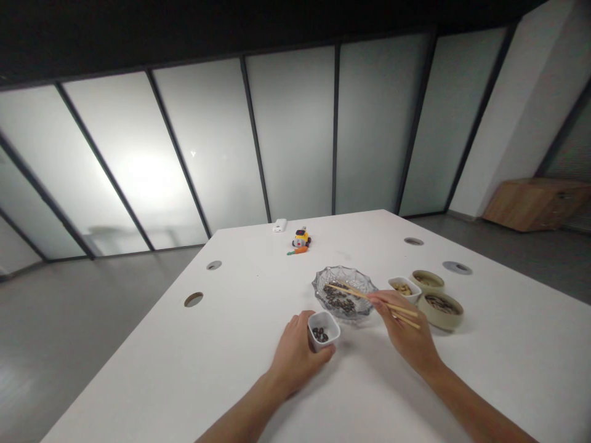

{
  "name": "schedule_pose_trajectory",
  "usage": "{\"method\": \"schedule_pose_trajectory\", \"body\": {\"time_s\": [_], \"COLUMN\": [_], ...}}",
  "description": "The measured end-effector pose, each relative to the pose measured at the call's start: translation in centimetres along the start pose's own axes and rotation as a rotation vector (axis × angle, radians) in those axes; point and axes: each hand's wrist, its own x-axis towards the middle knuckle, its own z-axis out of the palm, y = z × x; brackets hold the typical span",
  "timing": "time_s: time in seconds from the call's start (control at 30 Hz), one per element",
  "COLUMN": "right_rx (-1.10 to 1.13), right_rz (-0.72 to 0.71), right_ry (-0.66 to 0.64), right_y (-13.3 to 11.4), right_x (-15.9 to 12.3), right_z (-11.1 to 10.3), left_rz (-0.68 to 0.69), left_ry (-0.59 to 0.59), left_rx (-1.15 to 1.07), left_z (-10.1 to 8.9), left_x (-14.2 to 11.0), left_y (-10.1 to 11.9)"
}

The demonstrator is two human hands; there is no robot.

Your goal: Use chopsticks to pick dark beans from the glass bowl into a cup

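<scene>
My left hand (300,351) is wrapped round a small white square cup (333,335), with several dark seeds (319,335) at its bottom. A pair of wooden chopsticks (401,309) is gripped in my right hand (401,326). Their tips reach over the inside of a clear faceted glass bowl (319,295), among many dark seeds (339,303). Whether the tips pinch a seed is too small to tell. The cup stands just in front of the bowl, on the near left side.
Right of the glass bowl are a white dish (418,296) of pale pieces and two beige bowls (446,320) with contents. Farther back lie a yellow toy vehicle (301,237), an orange carrot-like piece (300,250) and a white device (279,225). The white table (240,320) has round cable holes.
</scene>
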Motion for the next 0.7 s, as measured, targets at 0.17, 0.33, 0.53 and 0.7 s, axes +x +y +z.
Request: {"method": "schedule_pose_trajectory", "body": {"time_s": [0.17, 0.33, 0.53, 0.7], "right_rx": [-0.001, 0.006, -0.011, -0.013], "right_rz": [-0.014, -0.011, -0.011, -0.019], "right_ry": [-0.074, -0.096, -0.062, -0.021], "right_y": [0.11, -0.01, -0.30, -0.38], "right_x": [-0.29, -0.29, -0.23, -0.32], "right_z": [0.22, 0.30, 0.29, 0.31], "left_rz": [0.010, 0.002, -0.007, -0.004], "left_ry": [-0.002, -0.003, -0.012, -0.010], "left_rx": [0.001, -0.005, 0.007, 0.014], "left_z": [0.08, 0.00, -0.13, -0.10], "left_x": [0.10, 0.07, 0.05, 0.07], "left_y": [0.21, 0.45, 0.53, 0.41]}}
